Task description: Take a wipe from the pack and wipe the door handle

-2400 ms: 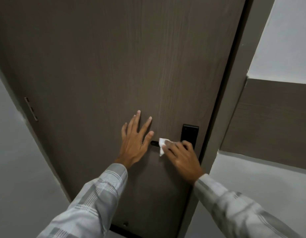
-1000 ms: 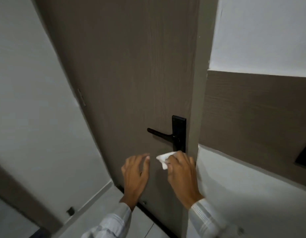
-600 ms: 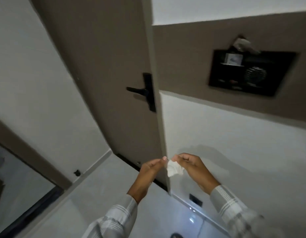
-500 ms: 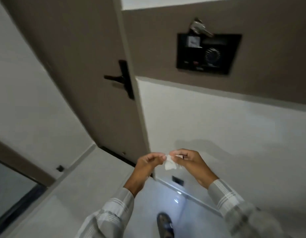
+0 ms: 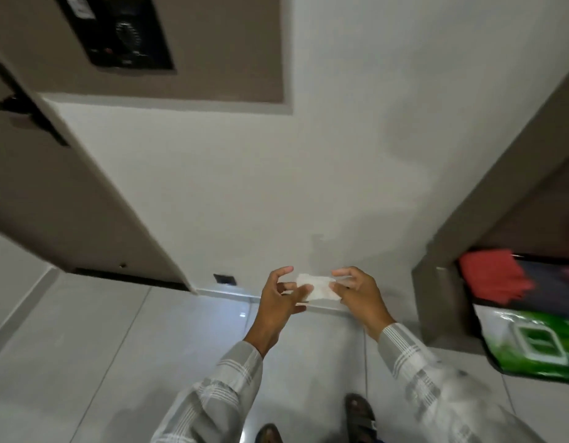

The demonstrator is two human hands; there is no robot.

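Wipe (image 5: pixel 315 286) — white wall (image 5: pixel 340 161), glossy tiled floor (image 5: pixel 84 346)

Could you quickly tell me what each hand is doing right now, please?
Left hand: pinching the left end of the white wipe.
Right hand: pinching the wipe's right end.

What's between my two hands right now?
A crumpled white wipe spans the gap in the head view, left hand and right hand each holding an end.

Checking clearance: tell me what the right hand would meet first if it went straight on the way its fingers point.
Probably the left hand: the right hand points left along the wipe both hold.
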